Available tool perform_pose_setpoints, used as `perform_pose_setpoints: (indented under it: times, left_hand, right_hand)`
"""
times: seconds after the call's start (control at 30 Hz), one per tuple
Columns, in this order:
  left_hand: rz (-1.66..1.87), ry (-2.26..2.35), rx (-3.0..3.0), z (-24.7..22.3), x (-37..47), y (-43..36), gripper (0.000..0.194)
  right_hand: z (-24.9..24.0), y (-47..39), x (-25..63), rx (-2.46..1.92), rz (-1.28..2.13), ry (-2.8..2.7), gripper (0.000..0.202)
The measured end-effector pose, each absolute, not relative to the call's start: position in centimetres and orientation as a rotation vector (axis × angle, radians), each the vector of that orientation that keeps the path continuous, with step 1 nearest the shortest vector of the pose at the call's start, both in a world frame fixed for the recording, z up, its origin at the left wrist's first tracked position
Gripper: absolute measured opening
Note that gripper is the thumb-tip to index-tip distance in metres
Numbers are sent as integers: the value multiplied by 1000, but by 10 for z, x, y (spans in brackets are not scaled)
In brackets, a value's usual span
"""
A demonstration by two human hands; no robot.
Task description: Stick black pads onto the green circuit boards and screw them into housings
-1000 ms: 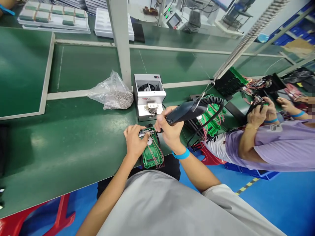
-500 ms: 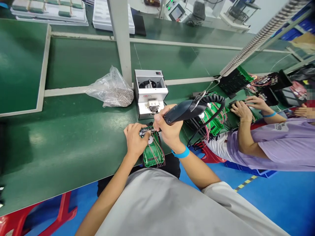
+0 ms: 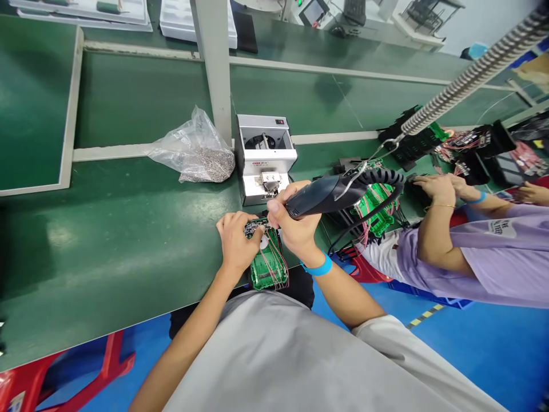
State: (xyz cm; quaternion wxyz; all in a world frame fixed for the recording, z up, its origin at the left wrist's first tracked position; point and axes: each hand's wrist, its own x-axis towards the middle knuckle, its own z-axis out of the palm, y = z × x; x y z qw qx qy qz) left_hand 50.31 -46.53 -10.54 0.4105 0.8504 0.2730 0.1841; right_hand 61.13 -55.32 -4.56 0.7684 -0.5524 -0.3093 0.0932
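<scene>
My right hand [image 3: 295,223] is closed round a black electric screwdriver [image 3: 319,195], which hangs by a wire hook from a coiled hose. The tool lies slanted, its front end toward a small circuit board [image 3: 254,228]. Thumb and fingers of my left hand [image 3: 238,237] grip that board at the far end of a green casing [image 3: 268,266]. Red and white wires run along the casing, at the table's front edge. Just beyond my hands stands a grey screw feeder [image 3: 266,163]. The screwdriver's tip is hidden by my right hand.
A clear plastic bag of screws [image 3: 210,163] lies left of the feeder, beside a metal post [image 3: 214,74]. Right of my hand are more green casings with wires [image 3: 377,209]. A co-worker in a purple shirt [image 3: 506,246] sits at the right.
My view has shifted slightly. Both my hands keep their grips at nearly the same place. The co-worker's hands have drawn closer together over a dark part.
</scene>
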Motion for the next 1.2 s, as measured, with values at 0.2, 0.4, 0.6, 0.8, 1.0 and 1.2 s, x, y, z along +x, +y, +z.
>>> perform_pose_setpoints:
  times: [0.2, 0.4, 0.6, 0.8, 1.0, 1.2]
  left_hand:
    - [453, 696, 2151, -106, 504, -465, 16]
    - [449, 700, 2149, -104, 502, -465, 15]
    - [395, 682, 2102, -97, 504, -464, 16]
    - [472, 712, 1837, -87, 459, -470, 57]
    - [182, 776, 1170, -70, 401, -483, 73]
    - [204, 822, 955, -58, 424, -495, 72]
  right_hand:
    - [-52, -552, 611, -1242, 201, -696, 39]
    - [-40, -551, 609, -1207, 267, -707, 44]
    - [-32, -564, 620, -1177, 34, -632, 49]
    - [-58, -578, 631, -1360, -8, -607, 50]
    - [-79, -634, 583, -1632, 279, -326, 88]
    - [-107, -650, 544, -1468, 701, -265, 68]
